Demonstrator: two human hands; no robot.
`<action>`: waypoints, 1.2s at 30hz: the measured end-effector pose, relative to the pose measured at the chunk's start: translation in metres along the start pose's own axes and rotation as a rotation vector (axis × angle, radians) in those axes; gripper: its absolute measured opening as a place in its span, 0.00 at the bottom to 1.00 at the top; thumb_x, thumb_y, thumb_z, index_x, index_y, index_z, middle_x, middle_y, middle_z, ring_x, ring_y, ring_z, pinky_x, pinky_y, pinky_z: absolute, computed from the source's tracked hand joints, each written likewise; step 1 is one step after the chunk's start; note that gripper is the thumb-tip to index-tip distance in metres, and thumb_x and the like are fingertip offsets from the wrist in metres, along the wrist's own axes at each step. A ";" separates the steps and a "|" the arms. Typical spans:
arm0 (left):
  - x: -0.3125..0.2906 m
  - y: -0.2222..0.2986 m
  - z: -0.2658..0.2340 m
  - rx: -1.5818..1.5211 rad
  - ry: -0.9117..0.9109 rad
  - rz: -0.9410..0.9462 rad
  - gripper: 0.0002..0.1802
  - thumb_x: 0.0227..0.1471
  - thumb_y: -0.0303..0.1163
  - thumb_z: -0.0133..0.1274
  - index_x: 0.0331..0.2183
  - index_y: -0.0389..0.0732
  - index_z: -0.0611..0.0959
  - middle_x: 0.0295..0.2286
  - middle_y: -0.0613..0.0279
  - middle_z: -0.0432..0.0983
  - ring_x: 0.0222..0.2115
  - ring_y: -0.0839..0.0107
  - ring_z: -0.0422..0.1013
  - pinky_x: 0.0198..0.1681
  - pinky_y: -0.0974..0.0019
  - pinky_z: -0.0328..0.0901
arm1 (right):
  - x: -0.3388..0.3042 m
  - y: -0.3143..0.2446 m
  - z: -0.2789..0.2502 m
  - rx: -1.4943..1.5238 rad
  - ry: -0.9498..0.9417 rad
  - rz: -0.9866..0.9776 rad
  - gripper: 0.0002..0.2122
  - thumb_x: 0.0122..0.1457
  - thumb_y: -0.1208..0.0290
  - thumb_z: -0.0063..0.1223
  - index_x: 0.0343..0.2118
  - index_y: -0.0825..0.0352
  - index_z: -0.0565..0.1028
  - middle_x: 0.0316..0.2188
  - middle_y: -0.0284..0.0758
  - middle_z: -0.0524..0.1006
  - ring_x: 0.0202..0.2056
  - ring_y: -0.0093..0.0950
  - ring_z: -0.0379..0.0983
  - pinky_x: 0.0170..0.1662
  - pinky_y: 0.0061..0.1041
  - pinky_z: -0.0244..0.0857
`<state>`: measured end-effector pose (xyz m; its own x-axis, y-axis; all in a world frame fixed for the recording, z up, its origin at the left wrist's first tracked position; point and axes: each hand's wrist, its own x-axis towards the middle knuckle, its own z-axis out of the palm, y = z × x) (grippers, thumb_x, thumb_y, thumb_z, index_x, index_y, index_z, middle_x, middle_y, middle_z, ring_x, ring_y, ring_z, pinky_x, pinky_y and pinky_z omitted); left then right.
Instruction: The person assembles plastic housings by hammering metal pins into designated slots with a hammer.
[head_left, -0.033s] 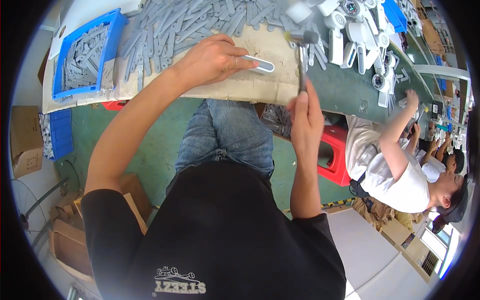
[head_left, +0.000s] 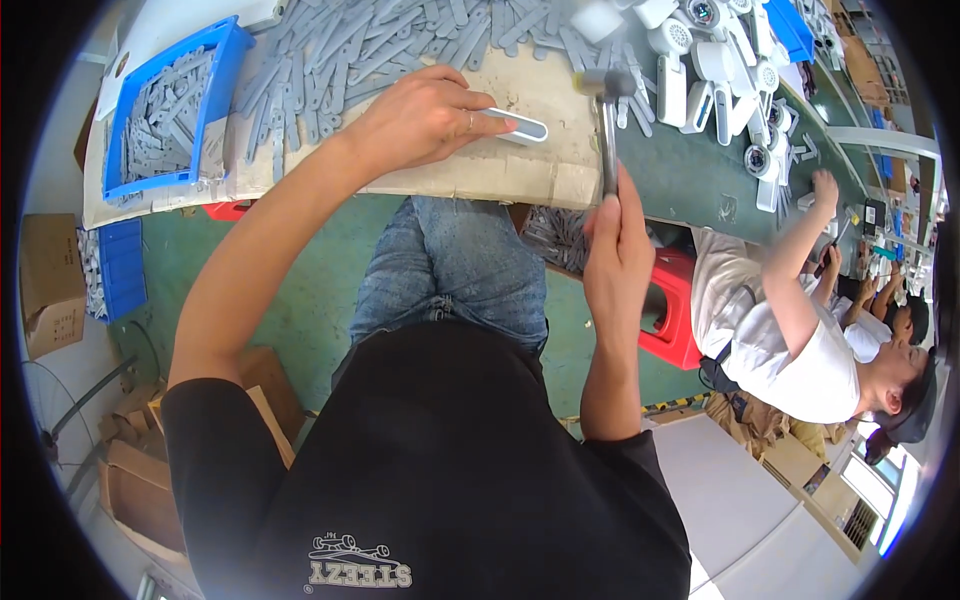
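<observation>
My left hand point(head_left: 432, 118) is closed on a white, oblong handle-shaped part point(head_left: 519, 127) with a grey inset strip, low over the cardboard-covered bench. Its fingers hide the part's left end. In my right hand point(head_left: 617, 240) is a mallet point(head_left: 608, 135), gripped by its lower end, with its metal shaft pointing away from me. The mallet's head has a dark face and a yellowish face, slightly blurred. It stands to the right of the white part, apart from it. Beyond my left hand lies a wide heap of flat grey strips point(head_left: 370, 45).
A blue bin point(head_left: 235, 75) of grey strips stands at the left. White device housings point(head_left: 672, 90) crowd the far right of the bench point(head_left: 560, 175). A co-worker in a white shirt point(head_left: 790, 350) sits at my right, near a red stool point(head_left: 672, 310). Below the bench is a box of grey pieces point(head_left: 555, 235).
My right hand and the mallet have shifted slightly to the right and toward me. My left hand and the white part stay almost where they were.
</observation>
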<state>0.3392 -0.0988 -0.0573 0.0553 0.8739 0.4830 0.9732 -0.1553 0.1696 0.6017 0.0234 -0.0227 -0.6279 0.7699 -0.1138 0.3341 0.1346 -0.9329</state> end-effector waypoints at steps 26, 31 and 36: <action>0.023 0.011 -0.010 -0.069 -0.135 -0.092 0.19 0.47 0.28 0.62 0.45 0.46 0.87 0.39 0.62 0.83 0.42 0.63 0.77 0.59 0.58 0.65 | -0.022 0.001 -0.019 -0.265 -0.022 -0.069 0.19 0.71 0.69 0.45 0.63 0.64 0.70 0.28 0.37 0.76 0.27 0.25 0.71 0.33 0.25 0.66; 0.061 0.041 -0.028 0.141 -0.392 0.297 0.13 0.45 0.26 0.56 0.36 0.39 0.87 0.35 0.64 0.80 0.52 0.63 0.71 0.64 0.58 0.61 | -0.021 -0.001 -0.030 0.040 0.022 -0.003 0.20 0.74 0.68 0.41 0.66 0.65 0.66 0.26 0.27 0.71 0.25 0.13 0.60 0.28 0.15 0.56; 0.025 0.023 -0.027 -0.073 -0.122 0.102 0.18 0.42 0.24 0.61 0.40 0.42 0.87 0.53 0.60 0.77 0.55 0.59 0.69 0.60 0.60 0.65 | -0.034 0.003 -0.036 0.092 -0.014 -0.050 0.21 0.74 0.68 0.41 0.67 0.65 0.65 0.27 0.27 0.72 0.24 0.13 0.59 0.28 0.14 0.53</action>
<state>0.3572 -0.0926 -0.0181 0.1834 0.9006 0.3941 0.9426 -0.2749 0.1894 0.6496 0.0204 -0.0095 -0.6525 0.7545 -0.0704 0.2366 0.1146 -0.9648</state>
